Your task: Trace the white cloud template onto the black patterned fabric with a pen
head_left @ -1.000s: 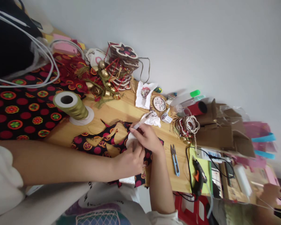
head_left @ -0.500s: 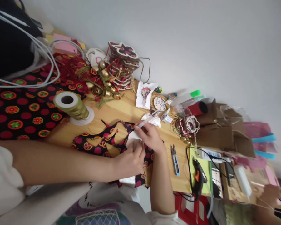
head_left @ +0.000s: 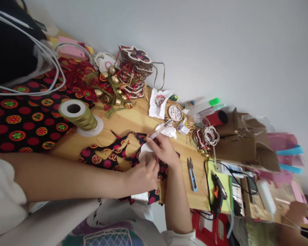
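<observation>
Soft, fairly even indoor light; the grey wall (head_left: 220, 51) is dimmer toward the upper right. Shadows are faint, the lower-right corner looks blurred, and the edges appear stretched.

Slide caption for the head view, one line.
Right hand holds a slim translucent pen; left hand rests on a white rounded piece above black, red-patterned cut cloth.

The large cloth (head_left: 24, 126) is black with crimson dots and orange, red and green flower rounds; the cut fabric (head_left: 107, 163) is black, with magenta dots and orange motifs. The ribbon (head_left: 86, 120) is olive green, the bells (head_left: 115, 80) gold, the snips (head_left: 193, 179) blue, the worktop (head_left: 141, 114) yellow, wood-grained.
</observation>
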Action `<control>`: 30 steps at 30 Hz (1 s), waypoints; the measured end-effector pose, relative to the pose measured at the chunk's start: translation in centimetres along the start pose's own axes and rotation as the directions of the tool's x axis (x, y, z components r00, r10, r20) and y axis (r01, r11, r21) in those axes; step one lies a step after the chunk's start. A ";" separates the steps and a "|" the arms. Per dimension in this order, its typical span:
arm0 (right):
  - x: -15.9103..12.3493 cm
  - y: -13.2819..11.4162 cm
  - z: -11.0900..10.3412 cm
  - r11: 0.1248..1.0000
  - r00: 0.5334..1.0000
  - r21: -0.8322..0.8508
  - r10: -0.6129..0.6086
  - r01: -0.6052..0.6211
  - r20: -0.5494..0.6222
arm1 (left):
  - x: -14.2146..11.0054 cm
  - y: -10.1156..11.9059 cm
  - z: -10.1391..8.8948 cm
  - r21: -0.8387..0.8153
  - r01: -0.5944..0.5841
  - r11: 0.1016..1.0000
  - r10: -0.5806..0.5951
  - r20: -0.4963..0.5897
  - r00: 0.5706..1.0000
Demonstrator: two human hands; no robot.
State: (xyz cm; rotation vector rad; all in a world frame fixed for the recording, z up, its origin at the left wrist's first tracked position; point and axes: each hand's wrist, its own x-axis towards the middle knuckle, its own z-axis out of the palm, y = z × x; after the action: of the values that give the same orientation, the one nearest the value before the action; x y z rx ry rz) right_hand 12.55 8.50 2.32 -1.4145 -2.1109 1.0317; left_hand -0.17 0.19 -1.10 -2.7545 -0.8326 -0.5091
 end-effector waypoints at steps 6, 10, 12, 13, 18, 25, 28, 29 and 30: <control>0.1 -0.2 0.3 0.999 0.999 -0.010 -0.037 0.037 0.026 | 0.1 0.0 0.1 -0.001 0.002 1.000 -0.002 0.022 1.000; 0.1 -0.5 0.4 0.998 0.997 -0.002 -0.064 0.064 0.045 | 0.1 -0.1 0.1 0.004 0.004 1.000 -0.004 0.015 1.000; 0.1 -0.5 0.4 0.997 0.996 -0.002 -0.073 0.073 0.049 | 0.1 -0.1 0.0 0.004 0.000 1.000 0.000 0.012 1.000; 0.1 -0.5 0.4 0.997 0.996 0.000 -0.078 0.078 0.050 | 0.1 -0.1 0.0 0.004 0.002 1.000 -0.002 0.010 1.000; 0.1 -0.5 0.4 0.994 0.992 0.015 -0.111 0.110 0.051 | 0.1 0.0 0.0 0.014 0.014 1.000 -0.014 -0.004 1.000; 0.1 -0.7 0.4 0.995 0.991 0.022 -0.094 0.092 0.092 | 0.1 -0.1 -0.1 0.005 0.008 1.000 -0.008 -0.007 1.000; 0.1 -0.7 0.4 0.995 0.993 0.027 -0.098 0.096 0.066 | 0.1 -0.1 0.0 0.003 0.011 1.000 -0.011 -0.003 1.000; 0.1 -0.7 0.4 0.995 0.994 0.024 -0.094 0.093 0.058 | 0.1 -0.1 0.0 0.004 0.012 1.000 -0.012 0.002 1.000; 0.1 -0.7 0.4 0.996 0.995 0.020 -0.089 0.088 0.051 | 0.1 0.0 0.0 0.005 0.011 1.000 -0.011 0.006 1.000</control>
State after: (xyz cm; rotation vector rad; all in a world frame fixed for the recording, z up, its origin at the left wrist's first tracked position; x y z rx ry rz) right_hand 11.81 8.28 2.54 -1.2862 -2.1745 1.0609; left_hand -0.15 0.27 -1.06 -2.7495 -0.8501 -0.4998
